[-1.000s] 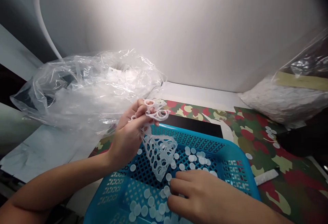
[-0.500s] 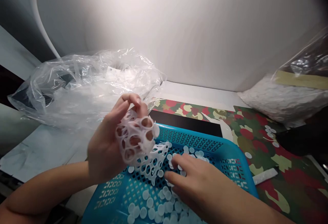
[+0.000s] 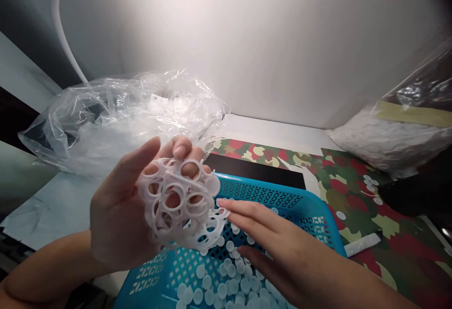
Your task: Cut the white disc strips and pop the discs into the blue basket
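Currently, on my feed, I see the left hand (image 3: 122,219) curled around a crumpled white perforated plastic sheet (image 3: 181,214), gripping it just left of the frame's centre. The right hand (image 3: 278,238), lower right of centre, is open, fingers outstretched, with fingertips at the sheet's right edge; I cannot tell whether they touch. Below, loose white discs (image 3: 233,286) lie in the blue plastic basket (image 3: 319,201), bottom centre.
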`<state>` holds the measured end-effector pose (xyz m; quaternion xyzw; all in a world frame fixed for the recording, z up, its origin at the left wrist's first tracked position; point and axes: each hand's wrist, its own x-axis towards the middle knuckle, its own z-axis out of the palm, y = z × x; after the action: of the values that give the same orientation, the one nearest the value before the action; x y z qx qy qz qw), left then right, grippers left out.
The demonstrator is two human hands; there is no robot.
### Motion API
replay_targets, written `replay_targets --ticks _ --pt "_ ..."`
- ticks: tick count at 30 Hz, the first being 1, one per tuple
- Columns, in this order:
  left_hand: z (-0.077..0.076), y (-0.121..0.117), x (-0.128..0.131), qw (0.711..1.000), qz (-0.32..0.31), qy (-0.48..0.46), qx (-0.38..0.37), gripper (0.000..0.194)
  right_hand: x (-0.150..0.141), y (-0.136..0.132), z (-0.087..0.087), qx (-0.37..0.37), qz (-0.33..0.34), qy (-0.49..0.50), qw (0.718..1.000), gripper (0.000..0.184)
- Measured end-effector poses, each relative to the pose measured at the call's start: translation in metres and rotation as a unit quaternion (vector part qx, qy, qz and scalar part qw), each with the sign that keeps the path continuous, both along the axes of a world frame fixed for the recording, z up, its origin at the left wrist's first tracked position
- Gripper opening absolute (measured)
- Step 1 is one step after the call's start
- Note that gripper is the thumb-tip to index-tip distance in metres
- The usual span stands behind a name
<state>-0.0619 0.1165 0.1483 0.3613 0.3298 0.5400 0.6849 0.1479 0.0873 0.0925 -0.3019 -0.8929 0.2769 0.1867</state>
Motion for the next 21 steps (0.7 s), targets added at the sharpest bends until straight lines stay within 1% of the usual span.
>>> replay_targets --ticks 1,2,4,6,8,10,11,14,16,19,21 --pt "0.000 0.002 0.000 0.999 -0.025 -0.023 -0.007 0.019 0.002 0.000 0.004 -0.031 -0.022 0.031 0.999 0.044" --pt "-0.001 0.004 0.000 0.999 -0.032 -0.023 -0.005 0.016 0.004 0.001 0.008 -0.063 -0.043 0.065 0.995 0.043" --pt "-0.003 0.009 0.000 0.999 -0.031 0.009 0.018 0.011 0.008 0.003 0.010 -0.133 -0.078 0.138 0.978 0.039" --pt "-0.005 0.015 0.000 0.997 -0.036 0.051 0.055 0.008 0.010 0.008 0.009 -0.217 -0.103 0.217 0.946 0.034" --pt "-0.004 0.020 0.000 0.989 -0.048 0.101 0.096 0.012 0.013 0.013 0.009 -0.280 -0.119 0.290 0.907 0.030" --pt "-0.001 0.022 0.000 0.977 -0.071 0.149 0.133 0.022 0.019 0.017 0.015 -0.300 -0.140 0.346 0.878 0.027" --pt "0.002 0.022 0.000 0.971 -0.084 0.168 0.147 0.027 0.023 0.017 0.021 -0.300 -0.155 0.363 0.868 0.027" --pt "0.010 0.017 0.000 0.958 -0.115 0.194 0.176 0.035 0.045 0.006 0.047 -0.265 -0.223 0.383 0.857 0.028" --pt "0.014 0.012 -0.002 0.952 -0.119 0.212 0.188 0.035 0.064 -0.007 0.069 -0.204 -0.277 0.390 0.854 0.027" --pt "0.017 0.002 -0.009 0.938 -0.085 0.265 0.208 0.029 0.092 -0.036 0.103 -0.081 -0.312 0.407 0.854 0.026" --pt "0.017 -0.006 -0.016 0.922 -0.060 0.302 0.233 0.027 0.108 -0.057 0.125 0.015 -0.351 0.406 0.844 0.023"
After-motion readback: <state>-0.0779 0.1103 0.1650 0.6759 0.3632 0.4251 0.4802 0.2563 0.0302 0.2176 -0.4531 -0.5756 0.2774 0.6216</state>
